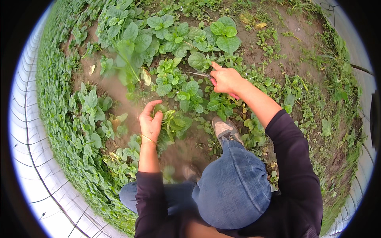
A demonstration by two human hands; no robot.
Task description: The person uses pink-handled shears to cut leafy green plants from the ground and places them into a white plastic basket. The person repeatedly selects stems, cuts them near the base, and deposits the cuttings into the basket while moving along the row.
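Observation:
In my left hand (151,120) is a small bunch of cut leafy greens (171,119), gripped between thumb and fingers, with stems and leaves hanging to the right. My right hand (224,78) is closed around the pink handles of a pair of scissors (201,74). Their thin metal blades point left, low among the plants. The right index finger is stretched forward against or beside a broad-leaved plant (197,61); whether it touches is unclear. Between the hands grow several low green plants (166,77), rooted in brown soil.
Dense leafy plants (62,119) cover the ground at the left. Taller leafy shoots (132,44) stand ahead. Weeds and grass (315,86) grow at the right. My shoe (224,128) and denim-covered knee (235,184) are close below the hands. Pale greenhouse sheeting (26,148) curves along the left.

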